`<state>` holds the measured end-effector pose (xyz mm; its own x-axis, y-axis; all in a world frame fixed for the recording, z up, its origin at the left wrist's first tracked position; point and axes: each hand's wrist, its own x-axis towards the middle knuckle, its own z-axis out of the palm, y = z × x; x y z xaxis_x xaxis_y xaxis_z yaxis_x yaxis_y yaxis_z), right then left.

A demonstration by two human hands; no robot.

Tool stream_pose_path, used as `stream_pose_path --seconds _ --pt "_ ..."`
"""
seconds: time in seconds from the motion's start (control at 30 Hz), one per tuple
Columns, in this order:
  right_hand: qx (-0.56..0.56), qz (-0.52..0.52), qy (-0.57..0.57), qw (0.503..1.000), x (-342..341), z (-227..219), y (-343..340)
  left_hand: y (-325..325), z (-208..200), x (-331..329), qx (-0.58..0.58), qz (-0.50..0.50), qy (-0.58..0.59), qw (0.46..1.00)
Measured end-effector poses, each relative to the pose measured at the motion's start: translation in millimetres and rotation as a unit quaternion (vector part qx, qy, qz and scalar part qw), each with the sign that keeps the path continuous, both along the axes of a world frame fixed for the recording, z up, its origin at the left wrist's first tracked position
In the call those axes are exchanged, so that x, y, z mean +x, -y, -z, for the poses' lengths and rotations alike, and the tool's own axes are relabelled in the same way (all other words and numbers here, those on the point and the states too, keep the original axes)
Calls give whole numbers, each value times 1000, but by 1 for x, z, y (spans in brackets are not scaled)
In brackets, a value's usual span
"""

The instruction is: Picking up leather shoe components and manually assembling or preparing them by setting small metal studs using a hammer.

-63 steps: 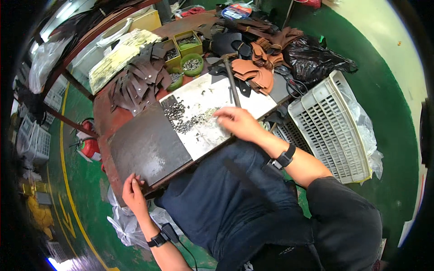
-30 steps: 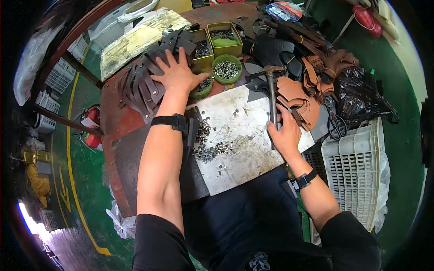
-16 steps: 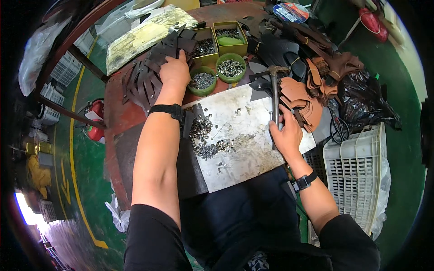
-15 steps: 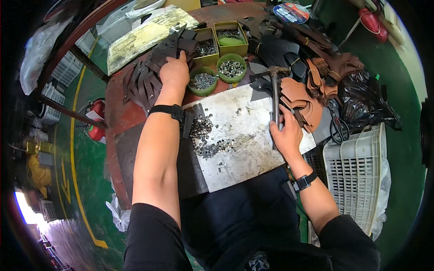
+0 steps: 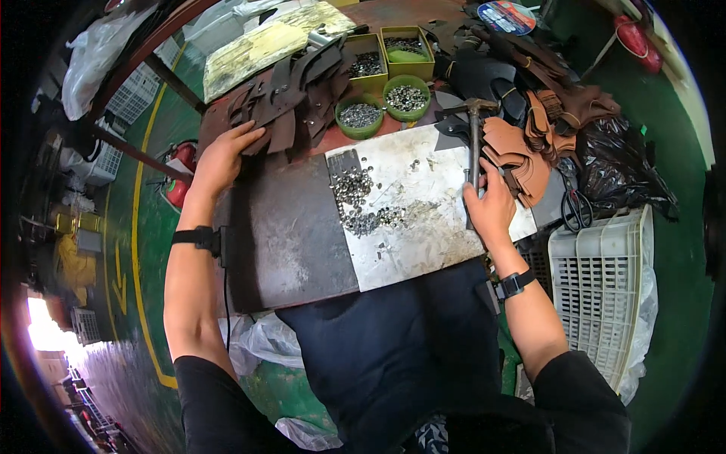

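Note:
My left hand reaches to the left edge of a pile of dark brown leather pieces. Its fingers are stretched out and touch the pieces. My right hand rests at the right side of a worn white board, with thumb and fingers around the handle of a hammer. The hammer's head points away from me. Small metal rivets lie scattered on the board's left part. Beyond it stand two green bowls of small metal parts.
Two yellow boxes stand behind the bowls. At the right lie stacked tan leather pieces, black-handled scissors and a black plastic bag. A white crate stands beside the table. A dark mat covers the table's near left.
My left hand has moved left and nearer, from the top of the dark leather pile to its left edge. The leather pieces have shifted. My right hand keeps hold of the hammer.

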<state>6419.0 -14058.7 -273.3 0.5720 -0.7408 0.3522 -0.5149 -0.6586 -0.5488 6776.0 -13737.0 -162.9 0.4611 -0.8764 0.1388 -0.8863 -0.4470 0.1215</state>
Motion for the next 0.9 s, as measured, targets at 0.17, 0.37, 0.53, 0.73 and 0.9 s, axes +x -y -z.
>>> stream_pose_path --seconds 0.17,0.37,0.53,0.73,0.9 --pt "-6 -6 10 1000 -1 -3 -4 -58 17 -27 24 77 36 996" --pt "-5 1 -2 1000 1 0 -3 -110 35 -83 89 66 41 993" --pt "-11 -2 -7 1000 -2 0 -3 -132 46 -98 -97 22 -54 994" --pt "-9 -2 -5 1000 -1 1 -5 -98 72 -106 -221 -141 48 964" --pt "-5 2 -7 1000 4 5 -6 -92 92 -109 -153 -190 33 969"
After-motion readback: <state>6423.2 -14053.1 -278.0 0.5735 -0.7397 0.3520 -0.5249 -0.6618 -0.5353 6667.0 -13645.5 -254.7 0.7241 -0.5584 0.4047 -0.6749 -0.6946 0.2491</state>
